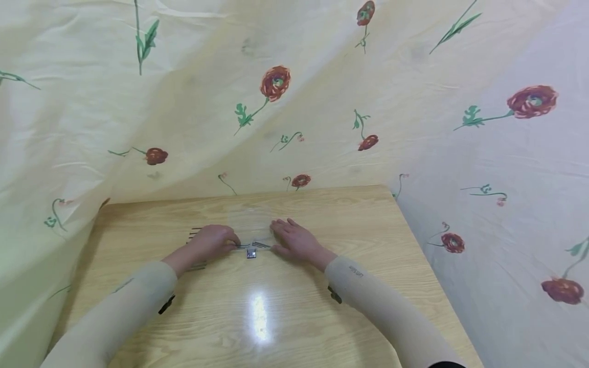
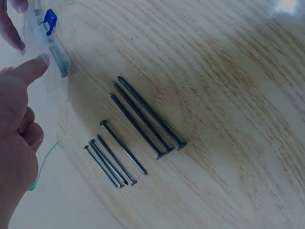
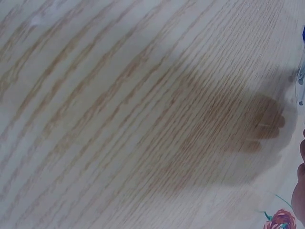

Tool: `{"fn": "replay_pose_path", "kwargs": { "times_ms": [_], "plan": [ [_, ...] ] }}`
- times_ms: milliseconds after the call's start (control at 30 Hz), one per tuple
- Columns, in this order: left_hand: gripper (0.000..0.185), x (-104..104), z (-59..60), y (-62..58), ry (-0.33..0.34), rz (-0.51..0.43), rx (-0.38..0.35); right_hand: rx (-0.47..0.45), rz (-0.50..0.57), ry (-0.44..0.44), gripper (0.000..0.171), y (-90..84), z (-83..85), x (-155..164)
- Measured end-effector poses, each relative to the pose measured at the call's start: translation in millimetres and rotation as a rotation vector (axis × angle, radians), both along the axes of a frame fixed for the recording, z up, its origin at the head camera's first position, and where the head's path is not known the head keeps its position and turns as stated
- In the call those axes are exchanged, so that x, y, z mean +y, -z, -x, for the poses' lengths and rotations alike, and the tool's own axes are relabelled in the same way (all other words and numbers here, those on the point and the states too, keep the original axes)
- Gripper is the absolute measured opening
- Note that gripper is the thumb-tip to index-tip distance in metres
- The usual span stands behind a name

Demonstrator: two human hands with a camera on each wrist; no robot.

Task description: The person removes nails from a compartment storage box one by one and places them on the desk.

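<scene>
A clear plastic box [image 1: 271,249] with a blue latch [image 2: 50,21] stands mid-table, its transparent lid [image 1: 250,220] folded back. Small bunches of nails [image 1: 261,245] lie inside it. At the box's left end is my left hand [image 1: 212,242]; one digit reaches to the plastic beside the nails, other fingers are bent. Whether it pinches a nail is hidden. My right hand [image 1: 296,241] rests palm down at the right end, fingers extended and touching the box. By the left wrist lie loose nails in rows: several thin ones [image 2: 112,160] and three thicker, darker ones [image 2: 147,117].
The wooden table [image 1: 207,317] reflects a bright light near its front. A flowered cloth [image 1: 198,112] hangs behind the table and along both sides.
</scene>
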State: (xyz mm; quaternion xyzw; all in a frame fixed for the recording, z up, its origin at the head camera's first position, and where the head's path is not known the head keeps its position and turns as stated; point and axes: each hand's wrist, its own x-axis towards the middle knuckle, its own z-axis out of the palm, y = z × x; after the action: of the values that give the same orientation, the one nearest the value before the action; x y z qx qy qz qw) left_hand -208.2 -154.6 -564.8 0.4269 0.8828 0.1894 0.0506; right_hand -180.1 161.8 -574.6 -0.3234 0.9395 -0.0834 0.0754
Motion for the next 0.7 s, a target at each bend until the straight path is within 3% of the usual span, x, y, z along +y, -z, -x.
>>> {"fn": "replay_pose_path", "kwargs": {
  "times_ms": [700],
  "plan": [
    [0.018, 7, 13.9, 11.2, 0.043, 0.058, -0.066, 0.019, -0.009, 0.001, 0.071, -1.9, -0.2, -2]
  ]
}}
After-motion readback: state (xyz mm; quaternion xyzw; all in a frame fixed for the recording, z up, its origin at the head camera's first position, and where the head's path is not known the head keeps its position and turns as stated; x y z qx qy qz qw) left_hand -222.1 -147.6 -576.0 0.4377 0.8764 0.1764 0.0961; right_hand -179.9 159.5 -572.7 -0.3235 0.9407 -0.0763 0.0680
